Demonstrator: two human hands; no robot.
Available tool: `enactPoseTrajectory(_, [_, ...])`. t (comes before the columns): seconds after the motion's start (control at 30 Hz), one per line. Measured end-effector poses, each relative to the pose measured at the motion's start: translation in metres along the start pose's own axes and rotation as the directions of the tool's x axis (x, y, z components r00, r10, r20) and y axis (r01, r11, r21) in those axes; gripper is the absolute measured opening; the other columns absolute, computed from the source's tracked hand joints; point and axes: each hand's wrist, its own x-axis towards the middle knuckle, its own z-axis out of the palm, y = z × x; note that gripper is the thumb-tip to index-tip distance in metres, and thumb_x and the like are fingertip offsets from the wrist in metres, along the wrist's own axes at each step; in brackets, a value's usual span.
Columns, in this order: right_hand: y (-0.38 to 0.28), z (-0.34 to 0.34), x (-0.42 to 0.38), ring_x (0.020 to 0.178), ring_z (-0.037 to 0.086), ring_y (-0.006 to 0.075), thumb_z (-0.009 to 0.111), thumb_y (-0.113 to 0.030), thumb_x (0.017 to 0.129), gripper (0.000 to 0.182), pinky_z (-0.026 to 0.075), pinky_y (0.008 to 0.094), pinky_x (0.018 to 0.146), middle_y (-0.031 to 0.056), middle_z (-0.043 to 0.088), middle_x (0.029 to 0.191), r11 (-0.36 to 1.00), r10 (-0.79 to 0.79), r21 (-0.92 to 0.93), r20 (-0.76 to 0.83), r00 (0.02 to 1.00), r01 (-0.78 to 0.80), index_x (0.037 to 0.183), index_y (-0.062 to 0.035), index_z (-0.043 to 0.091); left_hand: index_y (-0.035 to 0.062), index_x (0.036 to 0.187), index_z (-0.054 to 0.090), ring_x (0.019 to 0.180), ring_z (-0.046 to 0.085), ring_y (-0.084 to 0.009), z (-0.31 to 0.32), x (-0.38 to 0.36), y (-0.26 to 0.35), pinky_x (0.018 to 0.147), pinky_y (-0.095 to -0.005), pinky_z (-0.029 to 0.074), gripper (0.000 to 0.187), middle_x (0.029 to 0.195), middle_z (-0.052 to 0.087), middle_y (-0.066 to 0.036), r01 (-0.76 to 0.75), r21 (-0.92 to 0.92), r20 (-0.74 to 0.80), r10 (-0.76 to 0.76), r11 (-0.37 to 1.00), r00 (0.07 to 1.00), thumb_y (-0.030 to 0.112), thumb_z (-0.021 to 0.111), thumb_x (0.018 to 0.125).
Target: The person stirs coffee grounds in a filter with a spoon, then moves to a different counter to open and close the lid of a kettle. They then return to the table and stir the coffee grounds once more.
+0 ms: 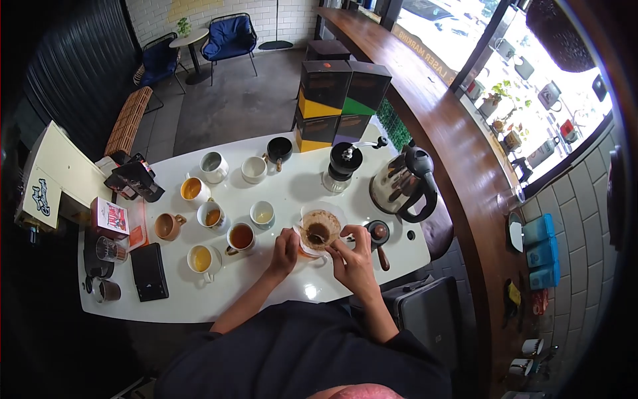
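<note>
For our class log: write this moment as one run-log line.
left hand: steadies dripper | right hand: stirs with spoon | cups alongside

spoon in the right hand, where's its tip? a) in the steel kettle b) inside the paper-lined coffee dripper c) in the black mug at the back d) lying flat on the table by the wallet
b: the right hand holds the spoon with its tip down in the wet grounds of the paper-lined coffee dripper, while the left hand rests against the dripper's near side.
</note>
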Motion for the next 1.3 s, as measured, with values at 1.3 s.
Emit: enactPoseTrajectory(1.3, [0.002,-0.002,0.0,0.107,0.054,0.03,0.077,-0.023,0.084,0.016,0.041,0.0441,0.09,0.0107,0.056,0.109,0.981,-0.02,-0.192,-0.001,1.0,0.019,0.093,-0.0104,0.071,-0.0036,0.095,0.057,0.08,0.054,-0.0262,-0.001,0.0,0.0,0.073,-0.0382,0.044,0.031,0.086,0.055,-0.015,-0.012,0.006,0.001,0.012,1.0,1.0,0.022,0.045,0.107])
